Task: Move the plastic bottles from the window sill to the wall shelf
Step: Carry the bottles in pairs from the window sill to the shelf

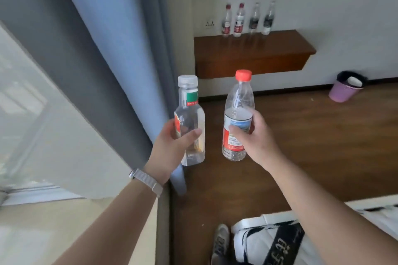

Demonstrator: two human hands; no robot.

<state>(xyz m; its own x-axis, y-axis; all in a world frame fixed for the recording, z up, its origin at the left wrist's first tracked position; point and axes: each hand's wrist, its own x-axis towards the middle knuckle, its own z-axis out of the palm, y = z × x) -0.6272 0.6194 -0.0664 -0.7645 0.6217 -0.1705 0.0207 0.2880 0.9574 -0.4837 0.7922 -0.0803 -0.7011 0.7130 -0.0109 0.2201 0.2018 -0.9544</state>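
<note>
Left hand [176, 144] grips the white-capped bottle [189, 114]; right hand [255, 137] grips the red-capped bottle [238, 101], both upright in the air. Carry them to the wall shelf [280, 46] at 1 o'clock and set them on bare wood beside the four standing bottles [239, 20].

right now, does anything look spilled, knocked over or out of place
Nothing stands out. The left hand holds the white-capped bottle roughly upright, the right hand the red-capped bottle, both capped. Four bottles stand upright in a row on the wall shelf.
</note>
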